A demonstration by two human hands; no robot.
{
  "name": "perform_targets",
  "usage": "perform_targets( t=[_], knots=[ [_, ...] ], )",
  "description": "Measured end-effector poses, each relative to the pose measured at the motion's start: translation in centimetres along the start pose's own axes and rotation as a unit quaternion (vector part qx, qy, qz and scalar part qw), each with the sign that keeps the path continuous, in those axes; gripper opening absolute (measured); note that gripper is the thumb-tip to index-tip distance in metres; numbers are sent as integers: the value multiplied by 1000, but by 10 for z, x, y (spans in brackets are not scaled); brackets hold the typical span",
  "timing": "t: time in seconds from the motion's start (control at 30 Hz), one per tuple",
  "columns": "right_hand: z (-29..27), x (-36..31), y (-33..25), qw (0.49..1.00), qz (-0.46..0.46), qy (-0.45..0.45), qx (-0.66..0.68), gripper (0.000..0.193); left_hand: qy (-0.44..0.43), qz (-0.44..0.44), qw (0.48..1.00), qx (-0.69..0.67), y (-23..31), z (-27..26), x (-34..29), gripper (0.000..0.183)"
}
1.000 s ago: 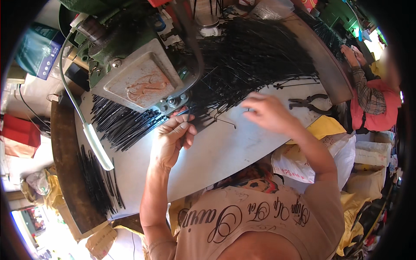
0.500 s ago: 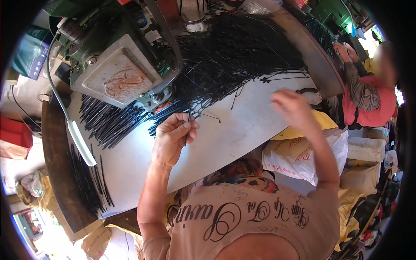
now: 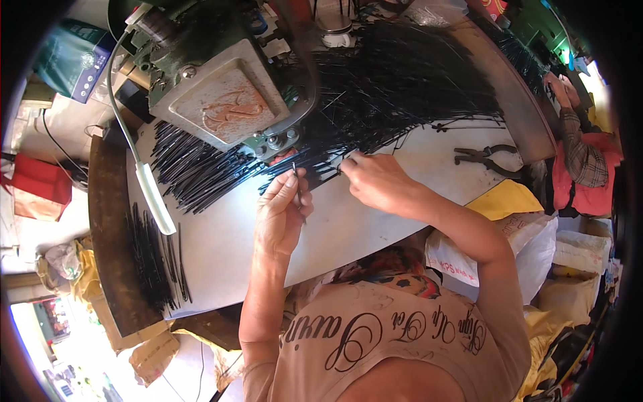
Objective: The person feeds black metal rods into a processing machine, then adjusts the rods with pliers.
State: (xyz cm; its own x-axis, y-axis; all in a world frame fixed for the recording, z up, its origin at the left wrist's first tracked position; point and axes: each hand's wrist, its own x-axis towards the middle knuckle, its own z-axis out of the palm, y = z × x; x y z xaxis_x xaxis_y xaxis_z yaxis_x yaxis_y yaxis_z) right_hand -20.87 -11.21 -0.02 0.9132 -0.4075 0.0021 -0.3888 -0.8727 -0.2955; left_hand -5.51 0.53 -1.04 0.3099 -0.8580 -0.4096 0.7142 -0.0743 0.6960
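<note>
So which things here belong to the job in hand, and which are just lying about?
In the job, seemingly:
left hand, pinching a thin dark rod
right hand, at the black rods
green machine

Seemingly just lying about:
pliers
red bag
white sack

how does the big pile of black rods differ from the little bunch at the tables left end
The big pile spreads across much of the tabletop; the little bunch fills a narrow strip.
The big pile's rods cross in many directions; the little bunch's lie roughly side by side.
The right hand is at the big pile's edge; no hand is near the little bunch.
Both consist of thin black rods.
</note>
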Motion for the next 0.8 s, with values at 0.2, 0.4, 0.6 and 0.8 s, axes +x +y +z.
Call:
perform_targets(
  t=[0.2,0.4,0.6,0.8],
  knots=[
    [-8,-10,-21,911,24,120,393,8,-107,-22,987,-116,-10,-10,11,14],
    [4,-10,-34,892,16,161,422,10,-114,2,990,-87,-15,-5,10,15],
    [6,-9,-36,902,21,188,388,10,-116,14,991,-70,-19,-3,10,16],
    [11,-7,-35,921,15,238,308,10,-121,-1,989,-83,-20,0,12,17]
  ],
)
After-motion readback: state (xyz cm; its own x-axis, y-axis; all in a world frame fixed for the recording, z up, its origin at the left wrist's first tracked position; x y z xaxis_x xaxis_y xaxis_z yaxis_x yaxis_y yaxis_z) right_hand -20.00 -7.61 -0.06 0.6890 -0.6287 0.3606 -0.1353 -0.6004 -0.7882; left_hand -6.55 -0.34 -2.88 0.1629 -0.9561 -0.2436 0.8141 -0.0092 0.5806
